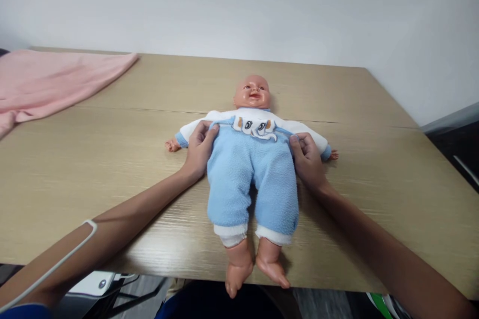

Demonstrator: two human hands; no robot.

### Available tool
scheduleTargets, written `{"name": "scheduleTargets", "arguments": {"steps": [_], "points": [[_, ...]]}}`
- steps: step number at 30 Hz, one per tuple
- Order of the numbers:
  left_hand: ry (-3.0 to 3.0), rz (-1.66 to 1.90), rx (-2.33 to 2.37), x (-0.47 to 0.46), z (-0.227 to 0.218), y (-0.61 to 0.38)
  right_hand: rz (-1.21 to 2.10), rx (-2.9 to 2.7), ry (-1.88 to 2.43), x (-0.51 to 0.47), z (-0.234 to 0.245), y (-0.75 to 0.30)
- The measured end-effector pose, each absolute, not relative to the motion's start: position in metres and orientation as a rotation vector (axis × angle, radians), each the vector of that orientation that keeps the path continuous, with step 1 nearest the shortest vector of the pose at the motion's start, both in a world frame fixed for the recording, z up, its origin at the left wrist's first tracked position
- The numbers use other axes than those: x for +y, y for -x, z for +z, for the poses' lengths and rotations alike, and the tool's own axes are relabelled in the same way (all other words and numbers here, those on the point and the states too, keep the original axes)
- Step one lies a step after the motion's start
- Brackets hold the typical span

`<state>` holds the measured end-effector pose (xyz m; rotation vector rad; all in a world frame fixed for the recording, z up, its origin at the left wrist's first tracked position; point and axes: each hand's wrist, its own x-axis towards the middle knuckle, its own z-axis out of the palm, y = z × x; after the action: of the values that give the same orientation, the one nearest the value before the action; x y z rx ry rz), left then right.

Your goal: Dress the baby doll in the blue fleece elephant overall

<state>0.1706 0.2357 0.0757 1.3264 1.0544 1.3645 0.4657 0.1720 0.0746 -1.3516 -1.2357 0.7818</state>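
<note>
A baby doll (253, 93) lies on its back on the table, head toward the wall and bare feet at the near edge. It wears a white long-sleeved top (294, 126) and light blue fleece pants (230, 174) with white cuffs. An elephant face patch (255, 127) sits at the front of the waist. My left hand (202, 143) pinches the waistband at the left side of the pants, thumb on top. On the right side, my right hand (306, 155) grips the waistband the same way. The fingers of both hands are partly hidden.
The wooden table (112, 169) has a seam running across it. A pink cloth (56, 77) lies at the far left. A white wall (239, 10) stands behind. A white cable (63, 261) runs along my left forearm. A dark object (454, 139) stands beyond the right edge.
</note>
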Motion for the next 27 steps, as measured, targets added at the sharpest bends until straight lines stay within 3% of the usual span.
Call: {"name": "scheduleTargets", "arguments": {"steps": [13, 17, 20, 27], "points": [[-1.376, 1.515, 1.056, 0.257, 0.070, -0.189, 0.673, -1.143, 1.350, 0.174, 0.072, -0.464], [-1.405, 1.591, 1.059, 0.259, 0.068, -0.191, 0.755, -0.992, 1.337, 0.185, 0.084, -0.471], [-1.413, 1.631, 1.068, 0.257, 0.068, -0.191, 0.617, -0.969, 1.357, 0.194, 0.106, -0.468], [-1.327, 1.679, 0.998, 0.253, 0.066, -0.191, 0.045, -2.020, 1.120, 0.239, 0.187, -0.401]]}}
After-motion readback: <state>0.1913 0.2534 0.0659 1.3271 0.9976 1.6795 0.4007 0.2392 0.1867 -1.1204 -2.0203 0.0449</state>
